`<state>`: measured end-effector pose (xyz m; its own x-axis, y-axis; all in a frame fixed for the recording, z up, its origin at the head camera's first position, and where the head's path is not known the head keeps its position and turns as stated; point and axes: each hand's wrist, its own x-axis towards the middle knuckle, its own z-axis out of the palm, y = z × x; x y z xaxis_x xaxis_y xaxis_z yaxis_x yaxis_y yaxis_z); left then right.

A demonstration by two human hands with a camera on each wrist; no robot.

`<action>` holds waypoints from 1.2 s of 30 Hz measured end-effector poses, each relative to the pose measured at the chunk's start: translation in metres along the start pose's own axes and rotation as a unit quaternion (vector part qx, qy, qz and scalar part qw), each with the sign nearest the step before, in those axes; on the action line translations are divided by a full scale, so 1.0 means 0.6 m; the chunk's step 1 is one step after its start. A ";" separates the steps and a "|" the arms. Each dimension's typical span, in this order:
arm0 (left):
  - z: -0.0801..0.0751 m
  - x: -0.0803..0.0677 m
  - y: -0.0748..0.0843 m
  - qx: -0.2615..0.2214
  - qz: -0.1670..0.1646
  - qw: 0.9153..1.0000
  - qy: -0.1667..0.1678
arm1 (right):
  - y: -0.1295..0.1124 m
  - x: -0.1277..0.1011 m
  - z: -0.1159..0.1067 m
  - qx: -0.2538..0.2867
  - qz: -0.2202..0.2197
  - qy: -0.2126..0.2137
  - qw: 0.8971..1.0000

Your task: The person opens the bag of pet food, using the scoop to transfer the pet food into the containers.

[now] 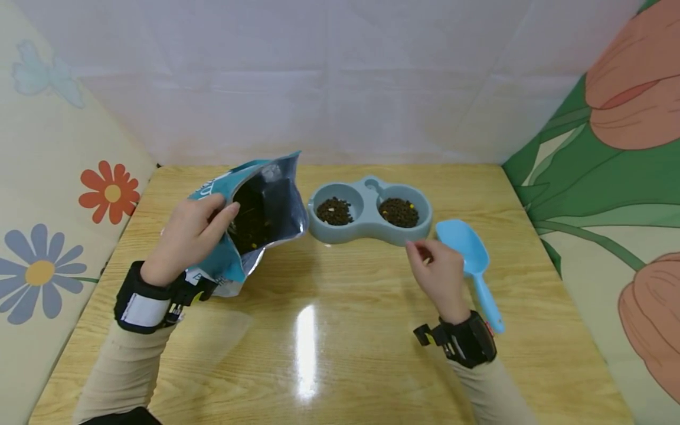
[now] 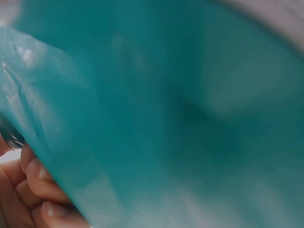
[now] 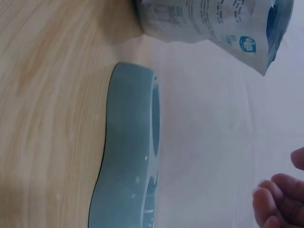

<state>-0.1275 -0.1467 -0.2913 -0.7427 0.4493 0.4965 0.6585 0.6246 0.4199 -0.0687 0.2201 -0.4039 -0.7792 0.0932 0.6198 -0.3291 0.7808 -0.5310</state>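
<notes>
Head view shows our left hand gripping the teal foil pouch of dry pet food by its near rim, thumb curled over the open mouth and fingers wrapped around the outer wall; the pouch stands tilted on the pale wooden table, its opening facing the bowls, dark kibble showing inside. Just beyond our grip, to its right, sits the grey-blue plastic double pet bowl, both wells holding brown kibble, apart from the pouch. Our right hand hovers just in front of that bowl's near wall, fingers loosely curled and holding nothing. Right beside this hand, on its outer side, lies the light blue plastic scoop flat on the table, handle pointing toward us; whether the hand touches it we cannot tell. From the left wrist we see mostly the teal pouch wall, blurred and close, with our fingertips pressed against it. From the right wrist, the bowl's side fills the middle, the pouch's printed back beyond it, and our curled fingertips free in the air.
</notes>
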 end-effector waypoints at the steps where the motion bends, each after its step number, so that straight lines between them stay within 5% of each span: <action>1: 0.000 0.000 0.000 0.001 0.000 1.000 0.000 | -0.003 0.002 0.003 0.003 -0.001 0.001 1.000; 36: 0.003 -0.001 -0.003 -0.004 -0.004 1.000 0.000 | -0.124 0.061 0.097 0.125 -0.095 -0.046 0.987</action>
<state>-0.1287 -0.1470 -0.2938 -0.7477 0.4446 0.4933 0.6539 0.6223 0.4303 -0.1039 0.1296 -0.3751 -0.7322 -0.1049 0.6729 -0.5857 0.6014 -0.5435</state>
